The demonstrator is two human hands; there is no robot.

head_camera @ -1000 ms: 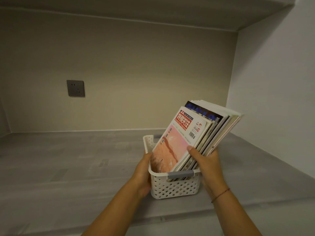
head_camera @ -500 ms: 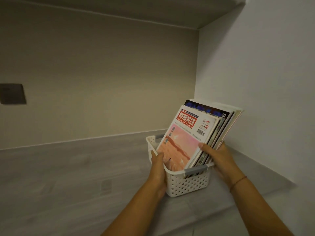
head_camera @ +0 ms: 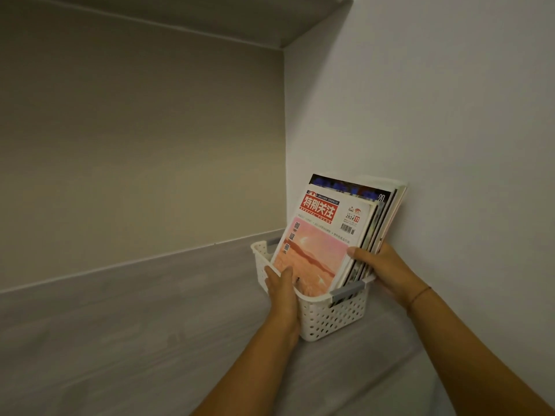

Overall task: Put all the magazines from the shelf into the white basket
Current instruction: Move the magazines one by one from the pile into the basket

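Head view: the magazines (head_camera: 330, 235) stand tilted rightward in the white basket (head_camera: 333, 318), on the gray shelf (head_camera: 150, 325) near the right wall (head_camera: 450, 130). The left hand (head_camera: 282, 291) wraps the basket's left rim, fingers together. The right hand (head_camera: 383, 267) pinches the magazines' right edge.

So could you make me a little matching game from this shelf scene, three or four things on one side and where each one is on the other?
Things:
1. magazines
2. white basket
3. left hand
4. right hand

Places:
A. gripping the stack's right edge, beside the white wall
B. standing tilted inside the basket
C. on the grey shelf, in the corner
D. on the basket's left rim

Pairs: 1-B, 2-C, 3-D, 4-A
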